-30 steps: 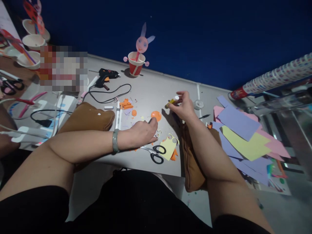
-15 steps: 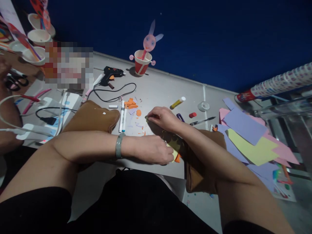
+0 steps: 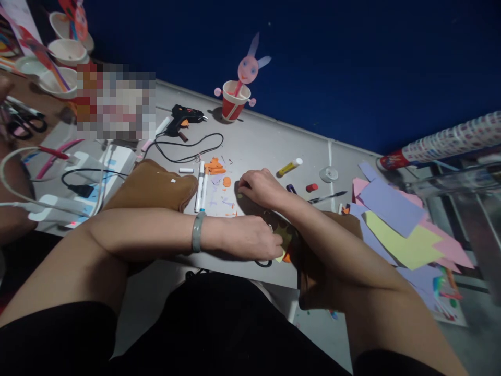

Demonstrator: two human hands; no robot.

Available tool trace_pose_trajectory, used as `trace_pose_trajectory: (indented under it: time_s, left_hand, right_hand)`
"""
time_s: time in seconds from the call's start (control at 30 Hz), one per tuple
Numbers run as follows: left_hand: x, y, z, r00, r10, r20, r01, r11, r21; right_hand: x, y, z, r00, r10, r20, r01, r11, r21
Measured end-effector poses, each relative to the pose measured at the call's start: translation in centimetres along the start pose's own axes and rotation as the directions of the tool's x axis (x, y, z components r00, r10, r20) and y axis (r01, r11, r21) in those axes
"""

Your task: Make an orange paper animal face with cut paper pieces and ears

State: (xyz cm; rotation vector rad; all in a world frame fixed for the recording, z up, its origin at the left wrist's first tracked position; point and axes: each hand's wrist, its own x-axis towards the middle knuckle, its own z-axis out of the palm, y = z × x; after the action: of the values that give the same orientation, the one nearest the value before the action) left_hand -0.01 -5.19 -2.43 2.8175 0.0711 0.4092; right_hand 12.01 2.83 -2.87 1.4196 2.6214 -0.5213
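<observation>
My left hand (image 3: 250,238), a jade-like bangle (image 3: 197,232) at its wrist, is curled palm-down at the table's near edge. Its fingers are closed over yellow-green paper (image 3: 281,255); what they grip is hidden. A dark loop (image 3: 263,263), like a scissors handle, shows below it. Farther up, my right hand (image 3: 261,187) hovers low with fingertips slightly apart. Just under them lies a small green paper piece (image 3: 240,196) in shadow. Left of it are an orange paper disc (image 3: 227,181), orange scraps (image 3: 215,166) and white markers (image 3: 202,185).
A glue gun (image 3: 183,120) with its cord and a red paper cup (image 3: 234,103) with a rabbit figure stand at the back. A glue stick (image 3: 289,167), tape roll (image 3: 328,174) and coloured paper (image 3: 395,203) lie right. Brown cushions (image 3: 152,185) flank my arms; power strips (image 3: 111,167) sit left.
The small green piece, earlier between my right fingertips, now lies beneath them. My left hand has barely moved, and more of the dark loop shows. The view has shifted slightly.
</observation>
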Motion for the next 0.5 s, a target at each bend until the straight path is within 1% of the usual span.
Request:
trace_pose_trajectory:
  time_s: [0.1, 0.2, 0.23, 0.3, 0.37, 0.4, 0.43, 0.47, 0.5]
  left_hand:
    - [0.1, -0.1, 0.1, 1.0, 0.006, -0.005, -0.006, 1.0, -0.006]
    - [0.1, -0.2, -0.1, 1.0, -0.002, 0.013, 0.002, 1.0, -0.001]
    - [0.1, -0.2, -0.2, 1.0, -0.014, 0.008, 0.015, 1.0, -0.01]
    - [0.1, -0.3, -0.5, 0.998, -0.063, -0.032, 0.06, 0.996, -0.07]
    - [0.2, -0.6, -0.9, 0.978, -0.175, -0.109, 0.151, 0.968, -0.203]
    - [0.2, -0.8, -1.1, 0.953, -0.265, -0.146, 0.213, 0.931, -0.296]
    - [0.3, -1.1, -1.4, 0.911, -0.373, -0.176, 0.28, 0.872, -0.401]
    - [0.3, -1.5, -1.6, 0.85, -0.492, -0.19, 0.342, 0.788, -0.511]
    - [0.4, -2.0, -1.8, 0.775, -0.605, -0.185, 0.389, 0.687, -0.614]
  right_hand:
    - [0.0, -0.1, 0.2, 1.0, 0.005, 0.009, -0.005, 1.0, 0.0]
    - [-0.3, 0.2, 0.4, 0.998, -0.026, -0.049, 0.029, 0.998, 0.047]
    - [-0.6, 0.4, 0.4, 0.996, -0.029, -0.09, 0.037, 0.995, 0.091]
    - [-1.3, 1.0, 0.1, 0.979, 0.006, -0.203, 0.042, 0.972, 0.23]
    - [-2.2, 1.8, -0.4, 0.946, 0.083, -0.313, 0.058, 0.907, 0.417]
    - [-2.6, 2.2, -0.7, 0.918, 0.134, -0.374, 0.077, 0.863, 0.499]
    - [-3.0, 2.6, -0.9, 0.885, 0.194, -0.423, 0.1, 0.807, 0.581]
    - [-3.4, 3.0, -1.1, 0.852, 0.262, -0.453, 0.124, 0.74, 0.661]
    - [-3.7, 3.3, -1.2, 0.821, 0.329, -0.467, 0.148, 0.667, 0.73]
